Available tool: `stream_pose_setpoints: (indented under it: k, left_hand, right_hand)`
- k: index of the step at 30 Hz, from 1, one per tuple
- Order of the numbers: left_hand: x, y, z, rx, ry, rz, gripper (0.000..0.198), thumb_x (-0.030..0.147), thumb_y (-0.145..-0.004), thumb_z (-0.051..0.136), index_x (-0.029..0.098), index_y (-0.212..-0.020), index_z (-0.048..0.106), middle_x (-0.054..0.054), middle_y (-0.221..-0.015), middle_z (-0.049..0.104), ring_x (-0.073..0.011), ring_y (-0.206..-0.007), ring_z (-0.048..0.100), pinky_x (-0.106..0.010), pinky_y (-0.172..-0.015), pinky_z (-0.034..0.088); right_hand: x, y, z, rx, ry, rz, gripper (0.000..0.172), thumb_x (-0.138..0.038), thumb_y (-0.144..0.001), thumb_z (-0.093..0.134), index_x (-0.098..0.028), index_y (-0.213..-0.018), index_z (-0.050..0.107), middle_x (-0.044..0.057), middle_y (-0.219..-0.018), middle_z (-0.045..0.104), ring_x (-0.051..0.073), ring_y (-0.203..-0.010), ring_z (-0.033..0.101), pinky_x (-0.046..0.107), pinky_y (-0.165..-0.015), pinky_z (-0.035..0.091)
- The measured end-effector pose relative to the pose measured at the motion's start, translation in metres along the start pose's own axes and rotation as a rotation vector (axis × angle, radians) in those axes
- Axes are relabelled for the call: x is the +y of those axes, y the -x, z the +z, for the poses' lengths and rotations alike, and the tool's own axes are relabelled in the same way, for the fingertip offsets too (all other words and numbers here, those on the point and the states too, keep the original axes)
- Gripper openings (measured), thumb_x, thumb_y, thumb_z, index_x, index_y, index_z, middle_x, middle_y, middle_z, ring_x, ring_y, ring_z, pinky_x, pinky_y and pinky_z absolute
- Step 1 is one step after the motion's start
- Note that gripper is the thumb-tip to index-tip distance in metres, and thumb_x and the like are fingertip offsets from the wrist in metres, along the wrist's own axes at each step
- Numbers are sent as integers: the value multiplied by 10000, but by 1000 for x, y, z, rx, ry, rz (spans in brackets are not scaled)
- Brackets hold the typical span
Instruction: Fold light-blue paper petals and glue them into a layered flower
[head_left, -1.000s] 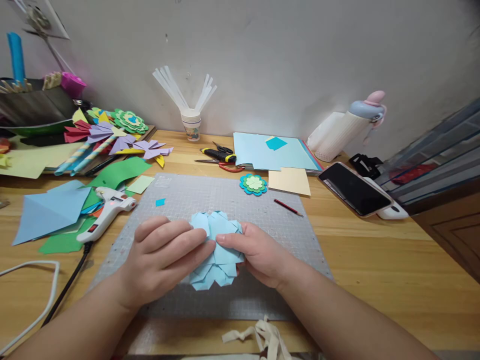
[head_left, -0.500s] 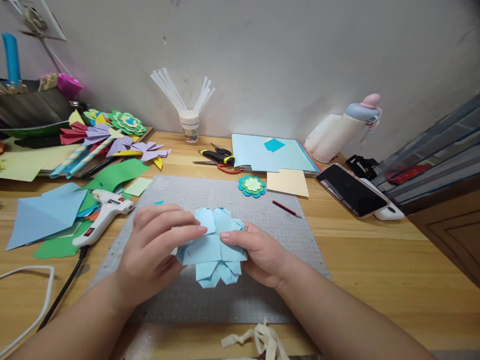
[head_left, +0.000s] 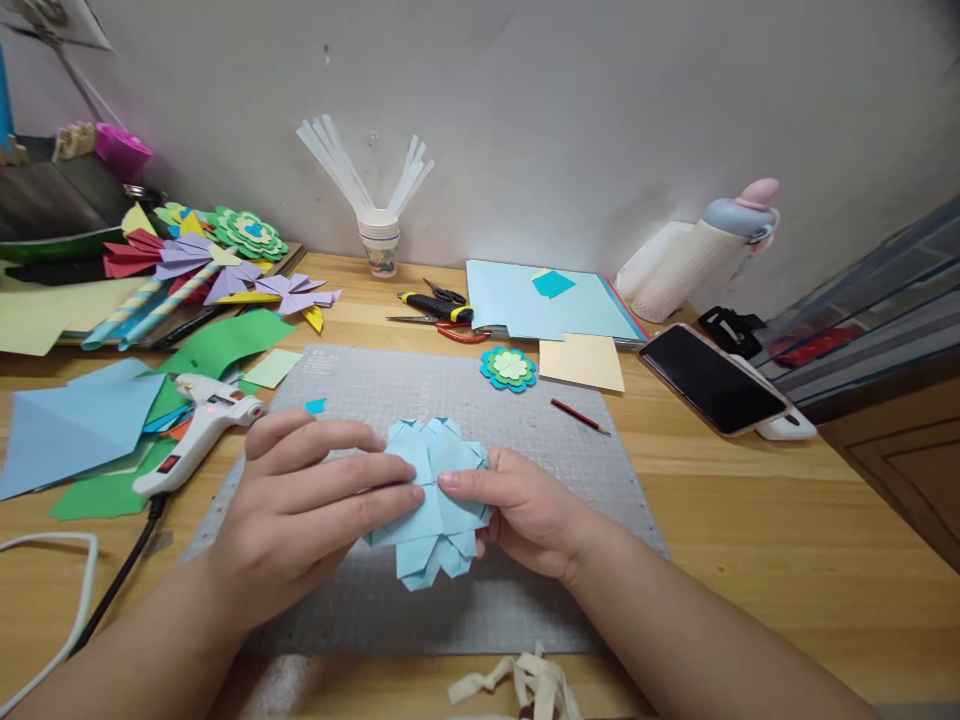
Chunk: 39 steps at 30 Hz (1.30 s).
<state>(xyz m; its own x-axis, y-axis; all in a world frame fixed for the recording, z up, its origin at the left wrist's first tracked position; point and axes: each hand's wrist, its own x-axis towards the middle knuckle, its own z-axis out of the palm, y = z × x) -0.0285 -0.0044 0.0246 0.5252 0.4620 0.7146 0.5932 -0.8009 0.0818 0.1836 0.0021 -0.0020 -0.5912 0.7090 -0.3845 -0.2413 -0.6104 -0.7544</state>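
A light blue folded paper flower (head_left: 457,515) is held up over the grey cutting mat (head_left: 360,620). My right hand (head_left: 536,510) pinches its right side, thumb on top and fingers beneath. My left hand (head_left: 300,510) lies over the left part, its fingertips pressed on the petals; its thumb is hidden behind the paper. Further back on the mat lies a layered paper flower (head_left: 508,369) in blue and green. A small blue paper scrap (head_left: 316,406) is just beyond my left hand.
On the left are a white glue gun (head_left: 196,430), blue paper sheets (head_left: 75,430) and finished paper flowers (head_left: 247,232). Scissors (head_left: 431,322), a cup of white strips (head_left: 379,245), a pencil (head_left: 580,416), a phone (head_left: 712,378) and a bottle (head_left: 690,260) surround the mat.
My left fingers have moved further onto the flower and now press flat near its centre. The flower is slightly turned and lower; my right hand keeps its pinch.
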Motion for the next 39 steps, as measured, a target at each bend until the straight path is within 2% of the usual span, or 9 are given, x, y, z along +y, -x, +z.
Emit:
stream_pose_setpoints:
  k: [4,13,21,25,29,33,39]
  left_hand:
    - [0,4,0,38,-49,46,331,226,-971,389,333,-932,700,76,-837,772,-169,-850,663,-408,-832,408]
    - [3,4,-4,33,-96,115,283,175,-956,454,300,-939,707,82,-890,772,-152,-862,664,-374,-761,412]
    - [4,3,-4,47,-103,122,270,149,-941,486,299,-937,711,103,-909,770,-142,-847,664,-357,-735,398]
    - [5,4,-5,33,-81,116,258,191,-959,470,301,-964,704,84,-907,773,-151,-873,656,-361,-768,392]
    - [4,6,-4,-69,-48,51,261,194,-962,456,311,-1008,684,67,-942,770,-166,-932,644,-382,-846,366]
    - [1,7,1,-130,-50,62,302,179,-976,397,288,-1070,663,29,-987,760,-175,-964,627,-379,-837,350]
    - [2,3,9,-135,-94,104,283,178,-970,413,272,-1057,666,16,-978,753,-171,-973,611,-351,-831,348]
  right_hand:
    - [0,0,-1,10,-25,56,355,-428,-653,788,-133,-723,604,-43,-533,547,67,-424,486,172,-389,409]
    - [-3,3,-1,-45,-72,124,364,-397,-669,800,-138,-862,630,-26,-627,587,85,-527,546,201,-492,490]
    - [2,-1,-3,-135,-195,133,331,-336,-667,819,-99,-836,661,1,-682,628,88,-595,595,195,-569,493]
    - [1,1,-2,-73,-162,127,343,-345,-643,831,-117,-837,663,0,-686,642,100,-588,599,223,-567,504]
    - [0,2,-2,9,-103,99,365,-372,-621,834,-133,-834,660,-6,-669,633,113,-576,583,253,-543,514]
    - [-1,1,-4,67,-43,67,388,-392,-603,834,-132,-833,659,5,-671,636,117,-560,579,251,-510,510]
    - [0,-3,-6,99,-1,39,374,-384,-616,822,-142,-860,673,9,-702,654,130,-588,599,284,-546,532]
